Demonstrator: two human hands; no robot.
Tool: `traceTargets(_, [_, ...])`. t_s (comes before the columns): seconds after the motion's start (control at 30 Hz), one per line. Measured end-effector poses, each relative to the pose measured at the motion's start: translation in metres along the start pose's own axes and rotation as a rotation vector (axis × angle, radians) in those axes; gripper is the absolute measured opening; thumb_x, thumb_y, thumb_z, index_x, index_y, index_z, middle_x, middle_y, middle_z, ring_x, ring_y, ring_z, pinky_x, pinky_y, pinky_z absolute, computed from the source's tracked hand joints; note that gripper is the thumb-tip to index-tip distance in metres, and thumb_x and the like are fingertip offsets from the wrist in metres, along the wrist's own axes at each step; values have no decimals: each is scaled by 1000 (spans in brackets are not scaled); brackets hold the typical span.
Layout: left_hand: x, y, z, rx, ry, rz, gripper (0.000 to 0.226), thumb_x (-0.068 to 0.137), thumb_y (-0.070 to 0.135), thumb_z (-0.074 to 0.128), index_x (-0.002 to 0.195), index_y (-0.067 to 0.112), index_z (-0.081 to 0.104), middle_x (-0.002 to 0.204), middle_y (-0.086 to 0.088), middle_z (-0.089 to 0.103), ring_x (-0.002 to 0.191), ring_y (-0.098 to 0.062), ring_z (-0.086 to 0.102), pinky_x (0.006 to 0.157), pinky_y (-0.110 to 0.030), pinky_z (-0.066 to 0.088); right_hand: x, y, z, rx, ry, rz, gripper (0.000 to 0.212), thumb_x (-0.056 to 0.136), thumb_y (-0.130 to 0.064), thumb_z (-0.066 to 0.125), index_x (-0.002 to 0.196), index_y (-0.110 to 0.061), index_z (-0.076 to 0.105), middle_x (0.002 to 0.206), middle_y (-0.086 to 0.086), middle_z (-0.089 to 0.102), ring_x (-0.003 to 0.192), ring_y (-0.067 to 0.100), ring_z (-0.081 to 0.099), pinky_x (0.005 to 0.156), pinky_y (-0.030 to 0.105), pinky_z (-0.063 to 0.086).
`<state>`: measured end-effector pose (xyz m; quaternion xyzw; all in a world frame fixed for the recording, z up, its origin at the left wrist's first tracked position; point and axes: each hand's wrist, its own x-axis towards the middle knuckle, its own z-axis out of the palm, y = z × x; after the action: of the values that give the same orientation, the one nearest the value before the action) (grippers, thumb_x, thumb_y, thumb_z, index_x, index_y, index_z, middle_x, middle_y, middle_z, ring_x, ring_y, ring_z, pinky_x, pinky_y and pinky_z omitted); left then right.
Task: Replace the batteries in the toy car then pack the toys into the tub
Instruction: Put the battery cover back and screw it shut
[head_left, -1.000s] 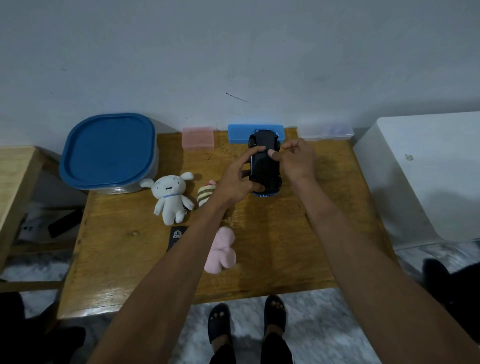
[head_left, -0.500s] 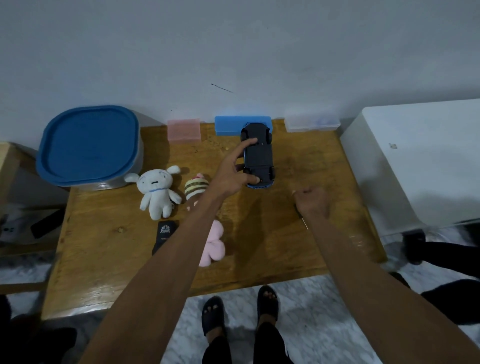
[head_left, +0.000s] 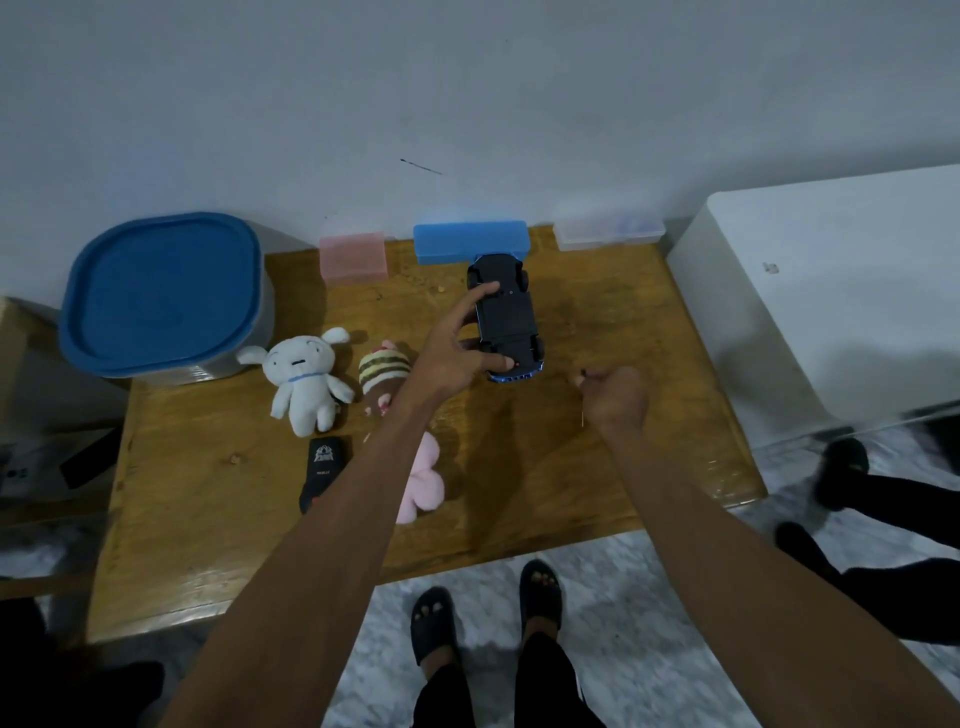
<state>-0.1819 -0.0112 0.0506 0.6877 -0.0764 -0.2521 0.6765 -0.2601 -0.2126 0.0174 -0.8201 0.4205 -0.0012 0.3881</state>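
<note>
Left hand (head_left: 457, 348) grips the upturned black plastic toy car (head_left: 506, 317). Right hand (head_left: 618, 397), at its 4 o'clock, is clenched; contents indiscernible.

The worn wooden table (head_left: 597, 483) carries an upturned black toy car (head_left: 506, 317) at one o'clock, plush toys and a black remote (head_left: 323, 470) at nine, and three small boxes at twelve.

Only marking in view: a white emblem with a small line of lettering beneath it on the black remote control (head_left: 323, 470) lying on the wooden table (head_left: 218, 545), too small and blurred to read; nothing else carries text.
</note>
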Motion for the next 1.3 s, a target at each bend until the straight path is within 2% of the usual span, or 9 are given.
traceTargets(0.07, [-2, 1, -2, -33, 3, -22, 94, 67, -14, 82, 138, 42, 52, 146, -7, 45, 115, -33, 64, 88, -54, 59, 3, -21, -7, 225, 15, -18, 10, 92, -12, 72, 102, -11, 74, 99, 4, 72, 67, 6, 62, 50, 4, 42])
traceTargets(0.2, [-7, 8, -5, -21, 9, -7, 94, 68, -15, 81, 139, 40, 52, 144, -7, 46, 117, -32, 62, 87, -52, 60, 2, -75, -24, 656, -16, -82, 9, 91, -7, 71, 97, -12, 67, 99, 11, 72, 86, 22, 74, 71, 24, 60])
traceTargets(0.3, [-11, 13, -8, 0, 7, 29, 94, 69, -16, 80, 141, 36, 51, 142, -9, 47, 116, -30, 63, 85, -46, 62, -1, -112, -32, 826, -20, -160, 11, 89, -4, 73, 95, -9, 66, 94, 14, 72, 81, 24, 76, 75, 33, 63])
traceTargets(0.43, [-14, 16, -11, 5, 9, 51, 95, 68, -18, 79, 145, 29, 48, 142, -9, 47, 102, -12, 67, 78, -37, 62, -10, -137, -29, 766, -76, -270, 9, 90, -4, 72, 98, -4, 66, 92, 18, 73, 80, 27, 76, 74, 33, 64])
traceTargets(0.63, [-18, 16, -19, -14, 8, 40, 95, 69, -20, 77, 146, 28, 47, 139, -9, 48, 98, -17, 69, 73, -32, 61, -19, -136, -15, 636, -101, -347, 11, 93, -5, 69, 103, -1, 65, 89, 16, 72, 77, 20, 76, 69, 24, 62])
traceTargets(0.8, [-18, 10, -25, -15, 1, 54, 96, 69, -20, 77, 147, 26, 46, 141, -11, 47, 98, -8, 70, 74, -29, 60, -22, -138, -11, 612, -106, -376, 12, 93, -6, 69, 104, -1, 65, 90, 14, 72, 77, 18, 76, 69, 23, 61])
traceTargets(1.0, [-18, 7, -27, -31, 12, 59, 94, 69, -19, 77, 143, 31, 48, 142, -11, 48, 115, -30, 63, 75, -29, 60, -19, -137, -7, 577, -104, -396, 12, 93, -6, 69, 104, -3, 65, 91, 14, 72, 80, 19, 76, 70, 26, 62])
traceTargets(1.17, [-17, 7, -27, -43, 23, 60, 93, 68, -18, 77, 141, 34, 50, 141, -8, 48, 122, -34, 58, 78, -32, 61, -19, -137, -5, 586, -87, -395, 12, 94, -5, 68, 105, -4, 64, 92, 14, 71, 78, 16, 76, 71, 26, 62])
traceTargets(1.3, [-18, 7, -27, -72, 26, 52, 93, 68, -20, 77, 141, 32, 50, 141, -10, 48, 118, -37, 62, 75, -33, 61, -20, -138, -5, 604, -80, -374, 13, 94, -4, 67, 106, -2, 64, 91, 14, 71, 77, 16, 76, 70, 25, 62])
